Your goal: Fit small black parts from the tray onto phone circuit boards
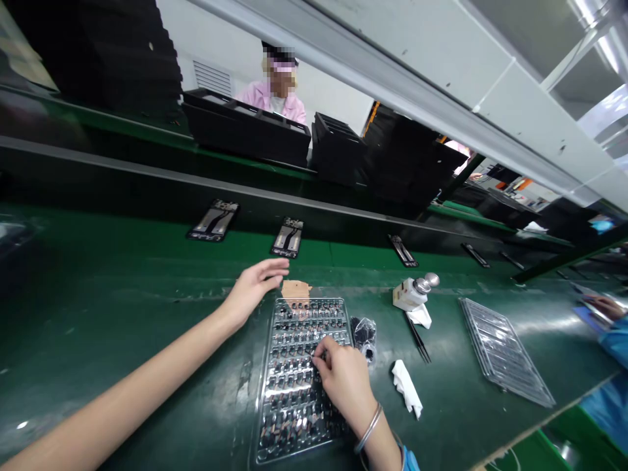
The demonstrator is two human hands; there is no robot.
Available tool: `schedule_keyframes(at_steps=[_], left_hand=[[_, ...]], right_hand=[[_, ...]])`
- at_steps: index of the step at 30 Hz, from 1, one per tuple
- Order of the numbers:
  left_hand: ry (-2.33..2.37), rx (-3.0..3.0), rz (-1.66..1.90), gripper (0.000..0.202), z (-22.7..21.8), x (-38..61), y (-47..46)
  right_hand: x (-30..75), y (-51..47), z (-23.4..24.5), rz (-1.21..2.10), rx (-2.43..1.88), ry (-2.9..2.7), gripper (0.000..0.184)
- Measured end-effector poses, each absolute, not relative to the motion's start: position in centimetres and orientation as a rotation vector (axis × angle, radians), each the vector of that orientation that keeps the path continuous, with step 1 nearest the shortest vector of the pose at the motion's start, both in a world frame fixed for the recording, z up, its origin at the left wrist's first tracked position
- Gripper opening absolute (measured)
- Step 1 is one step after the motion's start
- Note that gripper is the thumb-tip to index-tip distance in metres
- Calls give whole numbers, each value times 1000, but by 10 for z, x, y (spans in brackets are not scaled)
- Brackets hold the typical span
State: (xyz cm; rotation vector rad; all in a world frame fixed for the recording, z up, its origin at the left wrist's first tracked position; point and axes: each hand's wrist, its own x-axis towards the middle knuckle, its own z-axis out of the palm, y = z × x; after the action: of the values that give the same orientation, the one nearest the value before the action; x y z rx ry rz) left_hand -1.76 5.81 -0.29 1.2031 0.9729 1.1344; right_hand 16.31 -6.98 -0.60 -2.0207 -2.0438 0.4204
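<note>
My left hand [256, 286] reaches forward with its fingers stretched out and nothing in them. Just beyond its fingertips lies a phone body [288, 237], with its inner parts showing. My right hand [343, 373], a metal bangle on its wrist, is over a clear plastic tray [265, 399] filled with rows of small dark parts. Its thumb and index finger are pinched together at the middle rows; whatever is between them is too small to make out. A piece of brown cardboard [296, 289] touches the tray's far edge.
Another phone body [214, 220] lies further left and one [403, 251] to the right. Right of the tray are a plastic bag [364, 337], a dispenser bottle [408, 294], black tweezers [417, 337], a white cloth [406, 387] and stacked clear trays [505, 350]. A co-worker's hand [606, 306] is far right.
</note>
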Motion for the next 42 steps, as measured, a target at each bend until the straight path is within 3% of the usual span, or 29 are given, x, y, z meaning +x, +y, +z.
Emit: schedule_keyframes(at_steps=[5,11,20,26,32,39,42], left_hand=[[911,1314,889,19,-5,-19,17],[619,1231,248,35,-4,-6,-15],[505,1087,245,31,-7,-4,-16],[658,1248,476,30,-18,-4,-8],[735,1356,455,27,-16,-3,-9],[742,1382,431,28,-26,-1,-8],[733,1387,435,27,-26,-2,-7]], right_hand=[[161,-70,-2,507,-1961,-2013,8],[160,-74,2,997,-1678,-1736,12],[159,-71,3,1396,-1474,-1346,19],[173,-67,1,1079,-1792,-1735,14],[168,-68,-5,809,-1920,-1900,10],[163,-65,-8,681,-1982,-1917,3],[173,-66,4,677,-1975,-1859,9]])
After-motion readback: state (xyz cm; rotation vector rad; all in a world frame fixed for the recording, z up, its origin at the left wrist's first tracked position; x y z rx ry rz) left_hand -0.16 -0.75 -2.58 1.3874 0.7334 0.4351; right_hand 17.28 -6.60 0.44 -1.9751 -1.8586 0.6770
